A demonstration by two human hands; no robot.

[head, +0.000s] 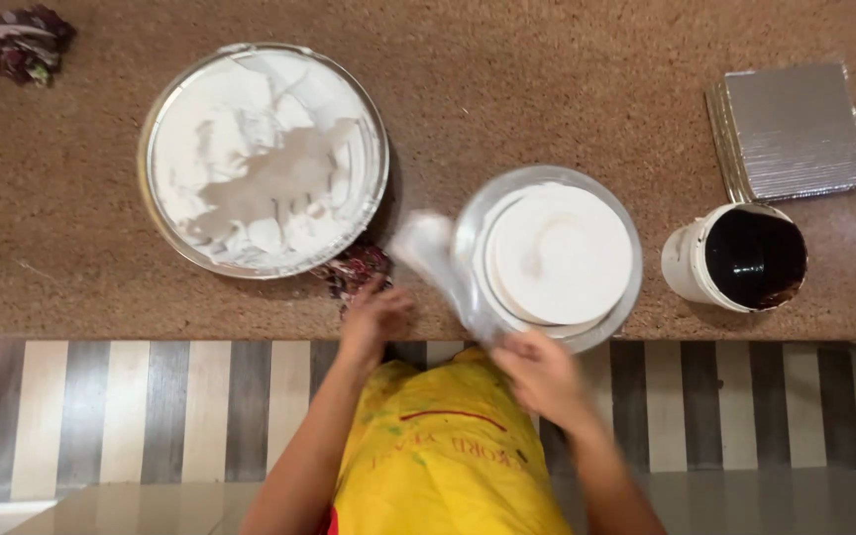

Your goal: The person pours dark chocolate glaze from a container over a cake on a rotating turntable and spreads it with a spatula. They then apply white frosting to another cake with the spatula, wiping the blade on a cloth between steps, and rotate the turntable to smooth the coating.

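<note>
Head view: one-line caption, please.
Right hand sweeps a blurred spatula beside a white-frosted cake; left hand rests near the cream bowl.

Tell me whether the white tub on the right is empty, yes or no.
No: the white tub beside the foil boards holds a dark, glossy filling.

Brown speckled counter (547, 89) w/ a big metal bowl of white cream (264, 159) at left, a white-frosted round cake (557, 255) on a clear turntable (475, 223) in the middle, a white tub of dark sauce (740, 258) and a stack of silver cake boards (790, 131) at right. Right hand (544, 374) grips a blurred spatula-like tool (440, 260) whose tip sits just left of the cake; left hand (374, 319) rests at the counter edge, touching a patterned cloth (354, 267) under the bowl's rim. Another crumpled cloth (22, 42) lies far left; yellow apron (443, 451) below
</note>
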